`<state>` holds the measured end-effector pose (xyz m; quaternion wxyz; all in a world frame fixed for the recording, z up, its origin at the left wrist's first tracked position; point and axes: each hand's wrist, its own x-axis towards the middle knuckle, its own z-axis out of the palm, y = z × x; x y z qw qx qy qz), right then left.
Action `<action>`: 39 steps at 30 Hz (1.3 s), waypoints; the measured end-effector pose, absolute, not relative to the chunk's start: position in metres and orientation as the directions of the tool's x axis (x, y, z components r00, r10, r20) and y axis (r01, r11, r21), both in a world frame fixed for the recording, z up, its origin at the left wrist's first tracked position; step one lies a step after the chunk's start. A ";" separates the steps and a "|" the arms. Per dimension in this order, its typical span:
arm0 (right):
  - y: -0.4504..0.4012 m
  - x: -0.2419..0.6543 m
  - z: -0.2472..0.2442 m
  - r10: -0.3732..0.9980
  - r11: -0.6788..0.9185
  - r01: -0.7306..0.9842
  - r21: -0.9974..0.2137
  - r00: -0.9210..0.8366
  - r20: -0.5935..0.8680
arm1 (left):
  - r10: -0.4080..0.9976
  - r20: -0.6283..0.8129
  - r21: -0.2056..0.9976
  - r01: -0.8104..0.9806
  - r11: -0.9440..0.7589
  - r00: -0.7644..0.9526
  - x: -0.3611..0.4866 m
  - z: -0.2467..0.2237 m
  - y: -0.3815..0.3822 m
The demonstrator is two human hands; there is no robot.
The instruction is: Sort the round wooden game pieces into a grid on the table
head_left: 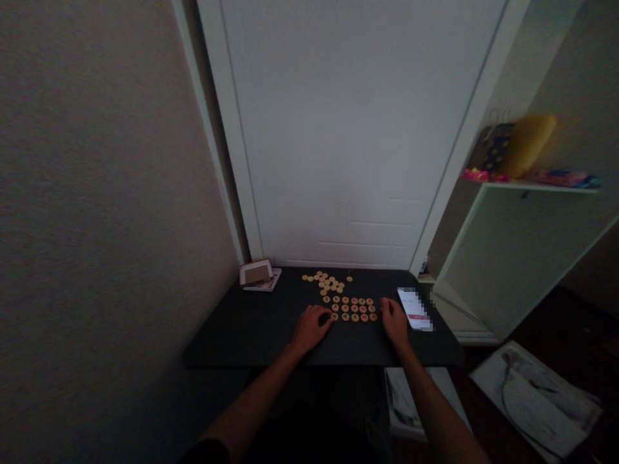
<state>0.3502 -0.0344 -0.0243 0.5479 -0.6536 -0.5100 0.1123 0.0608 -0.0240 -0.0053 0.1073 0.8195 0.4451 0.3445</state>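
Several round wooden pieces with dark or red marks form three rows on the dark table. Behind them lies a loose cluster of pale round pieces, with one piece apart to its right. My left hand rests at the left end of the nearest row, thumb and forefinger curved with a gap between them, fingertips by the end piece. At the right end of the rows, my right hand is closed, fingers curled together; whatever it may hold is hidden.
A phone lies right of my right hand. Stacked boxes sit at the table's back left corner. A white door stands behind, a wall is at the left, and a white cabinet is at the right.
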 end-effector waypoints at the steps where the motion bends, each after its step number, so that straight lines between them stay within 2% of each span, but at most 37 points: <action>1: -0.035 0.350 -0.024 0.788 0.121 0.546 -0.829 0.455 0.415 | 0.800 0.468 0.480 0.653 -0.586 0.375 0.062 -0.005 -0.024; 12: -0.035 0.350 -0.024 0.792 0.122 0.554 -0.823 0.445 0.417 | 0.785 0.458 0.481 0.627 -0.613 0.417 0.065 -0.001 -0.025; 31: -0.037 0.349 -0.021 0.806 0.115 0.544 -0.831 0.438 0.399 | 0.749 0.470 0.398 0.646 -0.652 0.466 0.069 0.002 -0.029; 39: -0.035 0.351 -0.025 0.807 0.116 0.540 -0.834 0.438 0.396 | 0.756 0.458 0.414 0.640 -0.647 0.468 0.069 0.004 -0.030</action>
